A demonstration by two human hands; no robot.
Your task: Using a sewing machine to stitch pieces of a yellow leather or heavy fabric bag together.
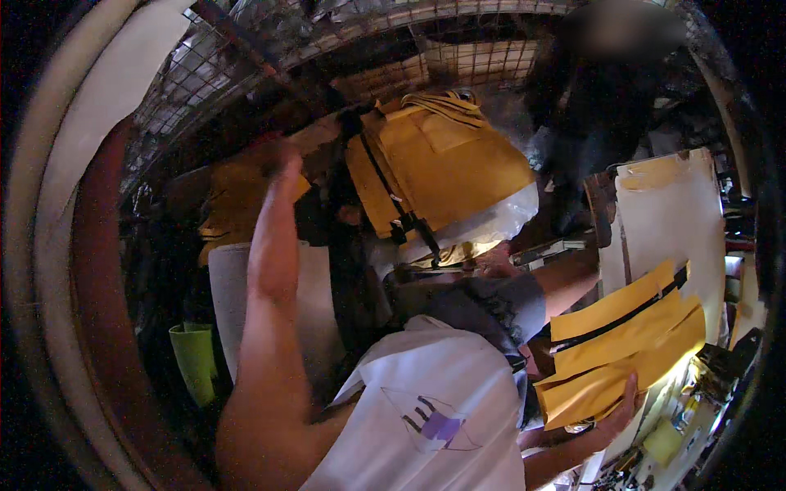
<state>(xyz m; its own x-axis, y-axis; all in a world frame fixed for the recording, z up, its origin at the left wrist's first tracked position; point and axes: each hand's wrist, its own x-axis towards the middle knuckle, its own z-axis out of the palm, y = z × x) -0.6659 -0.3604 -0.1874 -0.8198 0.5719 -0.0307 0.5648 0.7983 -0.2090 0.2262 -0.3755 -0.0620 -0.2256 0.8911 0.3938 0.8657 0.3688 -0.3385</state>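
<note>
My right hand (620, 415) grips the lower edge of a yellow panel with a black zipper strip (616, 353). Its fingers lie along the panel's near edge, and part of the hand is behind the material. The panel has a folded or layered lower part. My left arm stretches far up and to the left. Its hand (282, 155) is smeared and dim, close to a dark yellow pile (237, 196), and its fingers do not show clearly. Between the arms, a stack of yellow panels (458, 168) with a black zipper strip lies over clear plastic.
A pale board (667, 221) stands at the right, near a lit, cluttered work area (679, 434). A green container (195, 364) and a grey-white roll or sheet (315, 303) are at the left. Wire mesh (483, 57) runs along the back. A person (606, 106) is at the far right.
</note>
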